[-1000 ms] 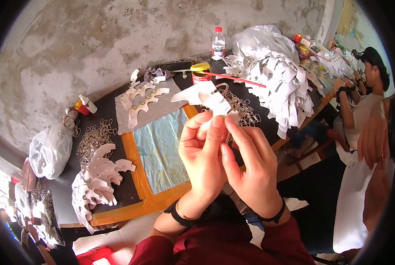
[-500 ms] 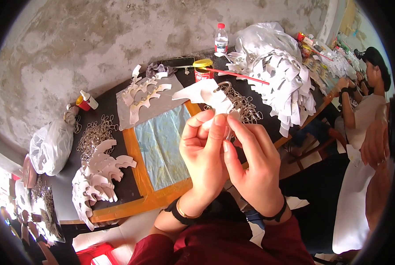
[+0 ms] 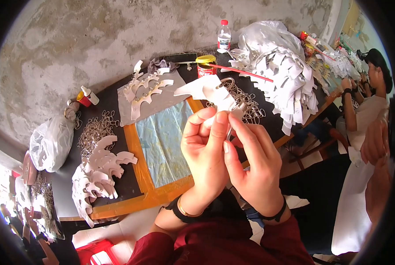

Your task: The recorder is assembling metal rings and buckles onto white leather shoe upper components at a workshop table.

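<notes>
In front of my chest, my left hand (image 3: pixel 206 154) is closed, pinching a white curved cut-out piece (image 3: pixel 206 89) between thumb and fingers. The piece sticks up past the fingertips, with part of it folded over. My right hand (image 3: pixel 256 161) pinches close beside the left thumb, its index fingertip touching the folded end. A small shiny metal loop (image 3: pixel 240 107) shows at those fingertips, partly hidden by the fingers. Behind the hands lies a heap of metal loops (image 3: pixel 247 106). A light blue sheet (image 3: pixel 162 148), edged with orange tape, covers the table before me.
White cut-outs (image 3: pixel 98 174) and metal loops (image 3: pixel 98 137) are heaped on the left. Several pieces rest on a grey sheet (image 3: pixel 126 114). Behind stand a tin (image 3: pixel 205 70) with a red stick (image 3: pixel 246 73) across it, and a bottle (image 3: pixel 224 37). Right: a large white pile (image 3: pixel 283 84) and a seated person (image 3: pixel 370 106).
The view has shifted slightly. Both hands keep nearly the same pinch, and more of the shiny metal loop now shows beside the right index fingertip.
</notes>
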### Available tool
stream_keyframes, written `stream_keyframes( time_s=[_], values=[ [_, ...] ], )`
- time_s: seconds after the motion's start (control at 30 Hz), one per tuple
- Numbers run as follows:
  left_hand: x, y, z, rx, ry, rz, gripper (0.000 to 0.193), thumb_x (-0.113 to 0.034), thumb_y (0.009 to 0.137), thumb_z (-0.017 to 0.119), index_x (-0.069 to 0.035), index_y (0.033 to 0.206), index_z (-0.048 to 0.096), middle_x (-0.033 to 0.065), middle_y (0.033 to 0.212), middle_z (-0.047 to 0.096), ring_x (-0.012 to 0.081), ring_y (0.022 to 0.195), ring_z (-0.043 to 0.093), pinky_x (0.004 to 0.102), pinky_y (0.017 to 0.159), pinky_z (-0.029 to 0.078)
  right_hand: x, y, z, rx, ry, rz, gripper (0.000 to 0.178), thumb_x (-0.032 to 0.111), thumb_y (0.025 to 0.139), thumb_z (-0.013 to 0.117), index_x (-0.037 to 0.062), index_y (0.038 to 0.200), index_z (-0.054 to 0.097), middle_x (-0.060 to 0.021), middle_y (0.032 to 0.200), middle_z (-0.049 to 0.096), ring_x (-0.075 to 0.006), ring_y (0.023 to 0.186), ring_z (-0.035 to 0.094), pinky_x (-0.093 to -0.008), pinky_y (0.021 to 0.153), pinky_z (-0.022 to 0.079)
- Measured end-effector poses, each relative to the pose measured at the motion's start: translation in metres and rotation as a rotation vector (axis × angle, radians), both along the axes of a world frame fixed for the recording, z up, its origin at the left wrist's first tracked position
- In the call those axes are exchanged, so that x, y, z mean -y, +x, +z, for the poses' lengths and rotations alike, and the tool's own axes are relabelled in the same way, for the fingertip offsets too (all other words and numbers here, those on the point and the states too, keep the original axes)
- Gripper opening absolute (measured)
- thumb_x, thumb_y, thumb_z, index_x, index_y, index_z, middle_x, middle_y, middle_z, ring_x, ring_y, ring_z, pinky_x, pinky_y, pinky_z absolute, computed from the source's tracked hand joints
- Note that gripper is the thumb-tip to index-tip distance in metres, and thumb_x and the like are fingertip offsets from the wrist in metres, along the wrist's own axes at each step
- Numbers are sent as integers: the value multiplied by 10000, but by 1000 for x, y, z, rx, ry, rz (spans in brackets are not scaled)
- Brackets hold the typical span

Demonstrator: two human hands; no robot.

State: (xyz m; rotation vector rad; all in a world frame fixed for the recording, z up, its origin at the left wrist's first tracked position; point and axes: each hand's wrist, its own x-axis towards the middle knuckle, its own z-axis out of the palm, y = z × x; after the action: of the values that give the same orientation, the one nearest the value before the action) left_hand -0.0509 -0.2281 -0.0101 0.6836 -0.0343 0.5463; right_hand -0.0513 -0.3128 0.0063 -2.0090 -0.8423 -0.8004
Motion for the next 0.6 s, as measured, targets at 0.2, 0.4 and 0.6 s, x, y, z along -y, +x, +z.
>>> stream_keyframes(
  time_s=[0.2,0.4,0.6],
  values=[
    [0,-2,1,0,32,22,164,-93,885,603,-91,1039,546,14,826,623,61,707,570,192,612,454,0,-2,2,-51,-10,20,360,57,785,623,-34,1122,535,-138,907,553,-277,762,584,-352,651,486],
    [-2,-2,-2,23,43,19,160,-92,889,597,-84,1040,546,20,837,630,59,711,571,189,618,456,0,2,0,-39,-13,39,358,59,787,624,-35,1120,533,-141,902,552,-280,749,584,-354,652,489],
    [-17,-6,-8,-18,39,76,150,-58,876,604,-73,1014,545,25,823,646,54,693,571,181,634,453,-5,-3,-1,-36,21,123,309,42,762,640,-15,1062,594,-102,802,556,-246,668,572,-329,593,480]
  ],
)
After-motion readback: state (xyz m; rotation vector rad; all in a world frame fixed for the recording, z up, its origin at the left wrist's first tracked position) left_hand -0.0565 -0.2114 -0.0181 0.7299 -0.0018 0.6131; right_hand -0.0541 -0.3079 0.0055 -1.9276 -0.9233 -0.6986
